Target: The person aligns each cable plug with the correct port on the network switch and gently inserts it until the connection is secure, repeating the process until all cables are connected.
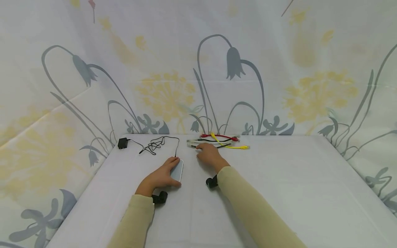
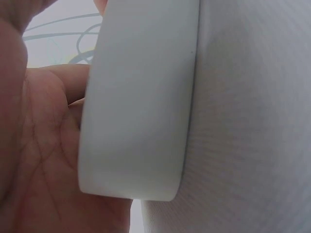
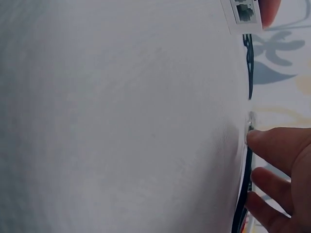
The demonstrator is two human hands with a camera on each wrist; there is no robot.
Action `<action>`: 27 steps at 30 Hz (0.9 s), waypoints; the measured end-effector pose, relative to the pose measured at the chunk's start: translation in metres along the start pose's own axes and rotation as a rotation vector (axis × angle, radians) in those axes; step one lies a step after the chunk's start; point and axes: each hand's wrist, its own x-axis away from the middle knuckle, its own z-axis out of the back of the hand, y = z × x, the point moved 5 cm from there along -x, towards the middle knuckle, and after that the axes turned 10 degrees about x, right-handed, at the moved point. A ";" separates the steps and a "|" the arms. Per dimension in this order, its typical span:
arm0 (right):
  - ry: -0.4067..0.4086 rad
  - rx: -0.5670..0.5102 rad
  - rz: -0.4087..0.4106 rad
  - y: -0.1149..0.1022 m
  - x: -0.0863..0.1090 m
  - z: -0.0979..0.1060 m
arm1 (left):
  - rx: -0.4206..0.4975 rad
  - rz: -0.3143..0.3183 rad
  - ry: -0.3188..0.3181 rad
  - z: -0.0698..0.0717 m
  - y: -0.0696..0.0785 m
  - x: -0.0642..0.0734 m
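A slim white network switch [image 1: 177, 171] stands on the table, its thin black lead running from the far end. My left hand [image 1: 161, 175] grips it between thumb and fingers; the left wrist view shows its smooth white case [image 2: 138, 102] beside the palm. A network socket [image 3: 245, 12] on it shows in the right wrist view. My right hand [image 1: 211, 155] reaches to a short black network cable [image 1: 223, 146] on the table. In the right wrist view its spread fingertips [image 3: 257, 138] touch the black cable [image 3: 242, 204] near its clear plug.
A black power adapter [image 1: 122, 143] lies at the far left, its thin cord [image 1: 152, 146] loosely coiled toward the switch. Red [image 1: 214, 136], yellow [image 1: 237, 147] and other short cables lie crossed near the back edge. Flowered cloth [image 1: 263, 34] hangs behind and at both sides.
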 end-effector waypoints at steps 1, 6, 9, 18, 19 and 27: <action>0.000 0.015 -0.001 0.000 -0.001 0.000 | 0.000 -0.002 0.002 0.000 0.000 0.000; 0.007 0.154 -0.002 -0.003 -0.002 -0.001 | -0.001 0.004 0.008 0.000 0.001 -0.001; 0.006 0.269 0.015 -0.010 0.000 -0.001 | -0.004 0.007 0.011 0.000 0.000 -0.001; -0.038 0.346 0.035 -0.022 0.004 -0.008 | 0.015 0.004 0.014 -0.003 -0.001 0.000; -0.039 0.342 0.033 -0.022 0.004 -0.008 | 0.015 0.008 0.015 -0.003 -0.001 0.000; -0.024 0.174 0.067 -0.022 0.009 -0.004 | -0.002 0.003 0.017 -0.001 -0.001 0.000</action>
